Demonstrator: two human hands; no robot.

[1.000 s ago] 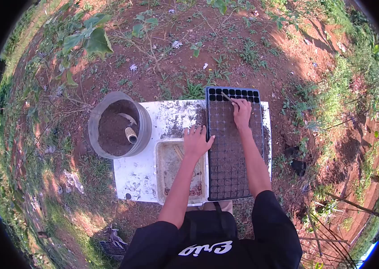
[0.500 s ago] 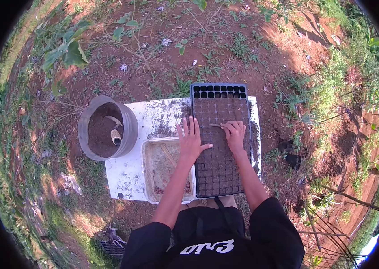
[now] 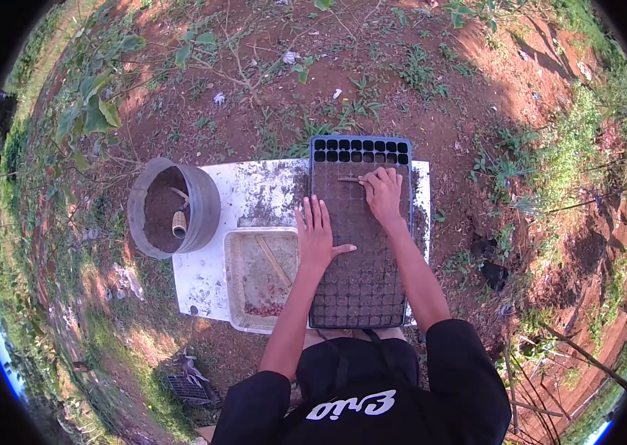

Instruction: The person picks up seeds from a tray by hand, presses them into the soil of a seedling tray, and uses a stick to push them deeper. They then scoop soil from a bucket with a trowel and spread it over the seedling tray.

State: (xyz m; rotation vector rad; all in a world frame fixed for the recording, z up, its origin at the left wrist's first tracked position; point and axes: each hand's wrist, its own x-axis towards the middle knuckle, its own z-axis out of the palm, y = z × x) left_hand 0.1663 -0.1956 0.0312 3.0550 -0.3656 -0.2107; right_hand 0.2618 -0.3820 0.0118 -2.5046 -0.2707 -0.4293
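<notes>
A black seedling tray (image 3: 358,300) filled with dark soil lies lengthwise on a white board (image 3: 206,285). Its two far rows of cells hold little or no soil. My left hand (image 3: 317,241) rests flat across the tray's left edge, fingers spread and thumb reaching over the soil. My right hand (image 3: 383,194) is over the upper part of the tray, pinching a small thin stick (image 3: 347,179) that points left, close to the soil surface.
Left of the tray, a shallow beige basin (image 3: 233,297) holds a wooden strip (image 3: 274,259) and small reddish bits. A grey bucket (image 3: 206,211) with soil and a cup-like object (image 3: 179,225) stands at the board's left. Leafy branches hang at upper left.
My right hand has moved with the stick toward the far end of the tray. My left hand stays at the tray's left edge. The camera view has shifted slightly.
</notes>
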